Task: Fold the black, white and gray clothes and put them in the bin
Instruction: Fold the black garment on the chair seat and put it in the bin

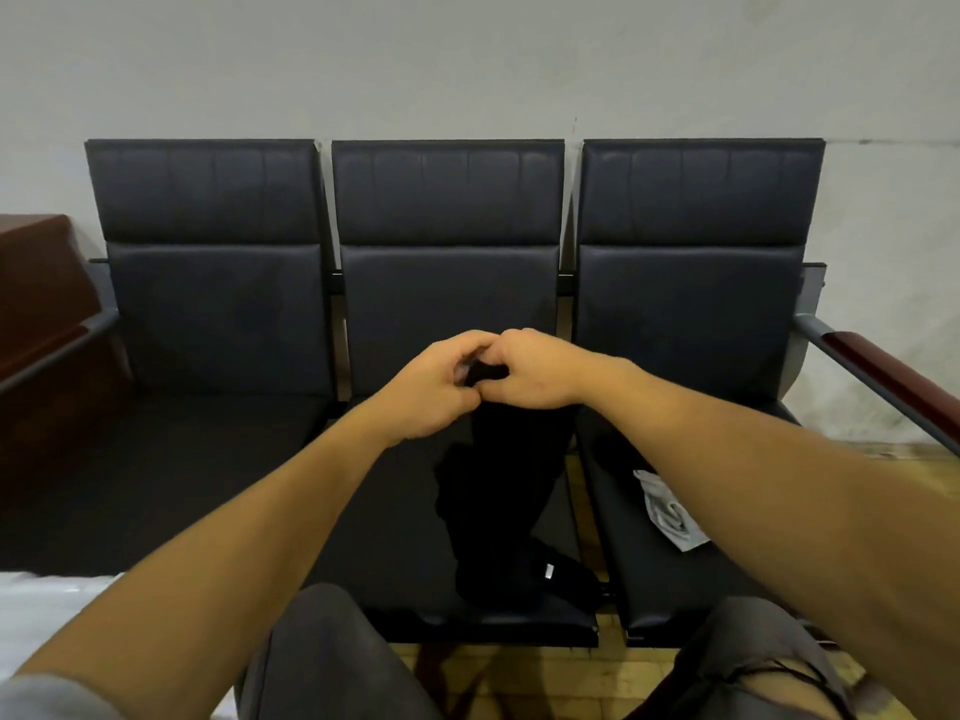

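Far left: a reddish-brown wooden cabinet (pixel 36 304) against the wall, and below it, at the bottom-left corner, a patch of white fabric (pixel 47 597) (blurred, cannot tell what kind). Next, a row of three joined dark seats (pixel 208 304) along the gray wall (pixel 467 59), backs upright.

Over the middle seat (pixel 447 304), raised above the cushion: left hand (pixel 434 389), fingers curled, pinching the top edge of a black garment (pixel 498 496). Touching it on the right: right hand (pixel 535 371), also curled and pinching the same edge, knuckles of both pressed together. Hanging down from that shared grip, the garment, bunched and twisted, with its lower end heaped on the front of the middle seat cushion; a small pale tag (pixel 548 571) showing near the bottom of the heap.

Further right, on the third seat's cushion (pixel 691 579): a crumpled white-and-gray piece of clothing (pixel 667 514), partly hidden behind the right forearm, well apart from the black one. Far right: a wood-topped armrest (pixel 883 376) on a gray metal frame.

Bottom edge: knees in dark gray trousers (pixel 332 662), yellowish wooden floor (pixel 498 667) between them.
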{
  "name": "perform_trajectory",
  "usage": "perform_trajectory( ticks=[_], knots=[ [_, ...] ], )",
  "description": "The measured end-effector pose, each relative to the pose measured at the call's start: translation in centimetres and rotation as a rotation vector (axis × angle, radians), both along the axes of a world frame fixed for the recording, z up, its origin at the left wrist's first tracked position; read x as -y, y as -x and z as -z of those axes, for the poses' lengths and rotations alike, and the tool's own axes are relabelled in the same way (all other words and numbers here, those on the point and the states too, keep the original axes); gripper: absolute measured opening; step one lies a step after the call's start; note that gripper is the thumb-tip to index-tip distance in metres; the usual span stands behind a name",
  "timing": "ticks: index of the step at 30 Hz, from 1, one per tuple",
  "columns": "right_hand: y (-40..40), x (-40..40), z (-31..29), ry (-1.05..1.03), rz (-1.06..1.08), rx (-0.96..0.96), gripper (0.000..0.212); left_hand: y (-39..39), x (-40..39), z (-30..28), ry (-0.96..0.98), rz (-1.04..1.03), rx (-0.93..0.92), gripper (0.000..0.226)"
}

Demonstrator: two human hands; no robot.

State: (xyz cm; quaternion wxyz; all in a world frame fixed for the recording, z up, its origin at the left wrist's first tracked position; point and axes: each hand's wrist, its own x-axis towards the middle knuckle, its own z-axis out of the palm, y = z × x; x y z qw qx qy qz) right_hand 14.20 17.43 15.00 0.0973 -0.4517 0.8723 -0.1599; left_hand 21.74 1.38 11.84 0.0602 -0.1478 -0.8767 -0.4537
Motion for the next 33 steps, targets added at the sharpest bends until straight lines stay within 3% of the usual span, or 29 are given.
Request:
perform_trajectory(
  ticks=[6,9,11,14,17,21,24,28,33],
  knots=[
    [0.8,-0.9,-1.5,-0.098,-0.028,-0.239,0.016,0.3,1.5,0.5,0.231,-0.199,0.095,0.007],
    [1.6,-2.2,-1.2,-0.136,0.074,-0.37,0.02,0.3,2.6,-0.1,0.22,-0.359,0.021,0.011],
    [2.4,-3.1,-0.2,-0.017,0.189,-0.276,0.018,0.1,3.6,-0.5,0.155,-0.455,-0.045,0.012],
    [3.4,-3.4,1.4,0.374,0.354,0.01,0.012,0.0,4.9,-0.9,0.06,-0.496,-0.047,0.008],
    [3.1,-2.5,1.5,0.726,0.452,0.204,0.011,-0.3,5.6,-1.0,0.102,-0.495,-0.013,0.006],
    [1.5,-0.1,1.3,0.941,0.506,0.395,0.02,-0.3,5.4,-0.2,0.111,-0.511,-0.013,0.011],
    [1.0,1.1,1.1,0.931,0.458,0.377,0.022,-0.2,4.7,0.0,0.043,-0.472,-0.01,0.01],
    [0.5,1.7,0.9,0.662,0.28,0.088,0.008,-0.6,2.7,-2.1,-0.266,-0.296,0.05,0.041],
    [0.2,1.6,0.9,0.591,0.232,-0.031,0.009,-1.0,1.8,-3.0,-0.203,-0.208,-0.004,0.026]
  ],
)
